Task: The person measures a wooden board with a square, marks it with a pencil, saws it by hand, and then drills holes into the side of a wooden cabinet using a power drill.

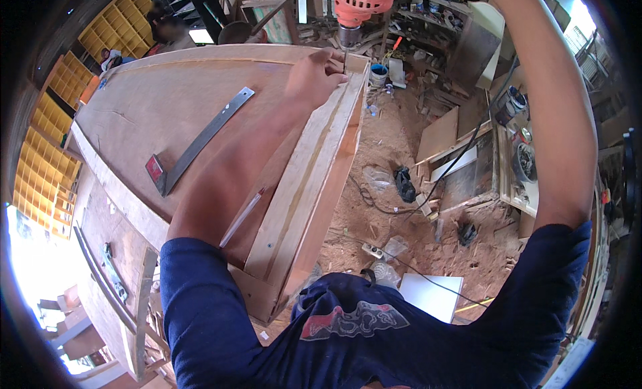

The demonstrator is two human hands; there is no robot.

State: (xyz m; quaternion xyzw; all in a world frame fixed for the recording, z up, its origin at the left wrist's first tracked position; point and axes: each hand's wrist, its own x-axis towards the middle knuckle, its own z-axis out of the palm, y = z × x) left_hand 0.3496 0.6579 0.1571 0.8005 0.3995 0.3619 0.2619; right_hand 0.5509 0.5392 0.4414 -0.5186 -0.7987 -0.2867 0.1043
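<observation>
Orange plastic marks the electric drill [361, 6] at the far edge of the view, its chuck pointing down at the far end of a wooden frame rail [314, 181]. The left hand [314, 78] rests on that far end, fingers curled and pinched around a small screw or bit tip [346, 60] right under the chuck. The right arm reaches up and over toward the drill, but the right hand is out of view past the top edge, so its grip cannot be told. Left of the rail lies a broad plywood panel [154, 101], and on it a steel try square [200, 143] with a dark red stock. Sawdust covers the floor [394, 141] to the right, where a black cable [455, 165] trails among offcuts. Yellow pigeonhole shelves [47, 161] stand at the far left.
</observation>
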